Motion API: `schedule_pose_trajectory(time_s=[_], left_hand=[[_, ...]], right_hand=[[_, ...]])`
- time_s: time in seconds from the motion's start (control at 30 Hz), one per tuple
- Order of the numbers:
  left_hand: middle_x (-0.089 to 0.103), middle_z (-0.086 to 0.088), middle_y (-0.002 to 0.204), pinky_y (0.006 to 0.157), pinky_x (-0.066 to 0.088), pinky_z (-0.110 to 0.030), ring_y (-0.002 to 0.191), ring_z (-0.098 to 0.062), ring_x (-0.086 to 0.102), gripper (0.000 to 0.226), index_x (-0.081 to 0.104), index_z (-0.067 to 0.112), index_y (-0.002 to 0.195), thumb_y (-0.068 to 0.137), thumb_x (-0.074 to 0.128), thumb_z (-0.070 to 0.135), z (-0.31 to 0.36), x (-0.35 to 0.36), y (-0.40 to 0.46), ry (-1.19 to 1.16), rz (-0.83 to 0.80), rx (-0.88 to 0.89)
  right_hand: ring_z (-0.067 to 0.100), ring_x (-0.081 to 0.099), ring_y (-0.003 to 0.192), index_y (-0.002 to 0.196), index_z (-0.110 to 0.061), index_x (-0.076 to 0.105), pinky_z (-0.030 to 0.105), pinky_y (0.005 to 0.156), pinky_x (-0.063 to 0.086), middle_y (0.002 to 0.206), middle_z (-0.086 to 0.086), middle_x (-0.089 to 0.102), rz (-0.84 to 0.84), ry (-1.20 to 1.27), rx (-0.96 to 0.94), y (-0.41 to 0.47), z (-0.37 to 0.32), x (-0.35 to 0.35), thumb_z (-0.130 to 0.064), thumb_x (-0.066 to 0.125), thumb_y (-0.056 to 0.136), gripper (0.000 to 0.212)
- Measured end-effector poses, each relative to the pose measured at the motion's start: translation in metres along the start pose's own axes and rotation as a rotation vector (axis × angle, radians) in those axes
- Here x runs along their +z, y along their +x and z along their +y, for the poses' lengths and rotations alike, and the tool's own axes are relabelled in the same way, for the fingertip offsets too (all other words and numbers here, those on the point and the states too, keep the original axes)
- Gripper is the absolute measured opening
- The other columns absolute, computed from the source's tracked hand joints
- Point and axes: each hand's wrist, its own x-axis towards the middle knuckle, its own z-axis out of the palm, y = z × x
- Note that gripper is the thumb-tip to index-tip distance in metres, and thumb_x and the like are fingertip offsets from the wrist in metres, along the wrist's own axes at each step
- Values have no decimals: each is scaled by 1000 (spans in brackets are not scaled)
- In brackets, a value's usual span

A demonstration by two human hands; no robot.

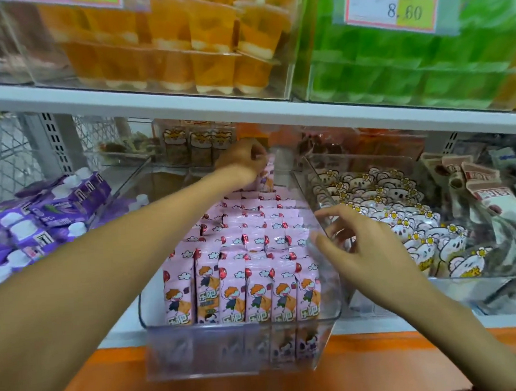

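Note:
A clear plastic bin (328,336) stands on the middle shelf, packed with rows of pink snack packets (250,289) printed with a cartoon child and balloon. My left hand (242,161) reaches deep to the back of the bin and grips one pink packet (266,176) standing upright there. My right hand (353,247) hovers at the bin's right wall, fingers spread and loosely bent, the fingertips at the clear rim; whether they touch it I cannot tell.
Purple spouted pouches (37,215) lie left of the bin. A bin of white bear-print packets (397,226) sits to the right. Above, a white shelf (185,106) carries orange jelly cups (169,46) and green jellies (408,62). An orange ledge (367,373) runs along the front.

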Motion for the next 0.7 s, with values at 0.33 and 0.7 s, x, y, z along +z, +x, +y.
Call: schedule_pose_trajectory(time_s=[0.33,0.7], left_hand=[[69,-3,100,85,56,-26,86,-7,67,25,57,11,118,98,52,24,7,-58,-119,-789,216,-216],[70,5,110,79,57,-21,98,-1,67,20,62,18,113,96,55,24,9,-58,-188,-934,130,-183]], right_hand=[[8,56,93,114,-26,60,25,80,46,105,-6,62,204,184,-103,-1,-43,1,-32,59,89,26],[4,62,79,103,-29,66,12,67,46,79,-8,69,-264,795,196,-7,-75,23,-41,46,97,25]])
